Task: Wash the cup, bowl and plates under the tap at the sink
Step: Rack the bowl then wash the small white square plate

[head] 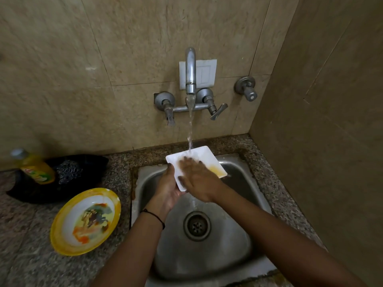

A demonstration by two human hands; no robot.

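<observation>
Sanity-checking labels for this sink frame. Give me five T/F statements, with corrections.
1. Water is running from the tap onto the square white plate. True.
2. The left hand holds the plate from below while the right hand lies on its face. True.
3. The round yellow-rimmed plate lies in the sink. False: it sits on the counter to the left.
4. The square plate is fully clean. False: yellow residue shows near its right corner.
5. The yellow bottle stands right of the sink. False: it is on the left.
</observation>
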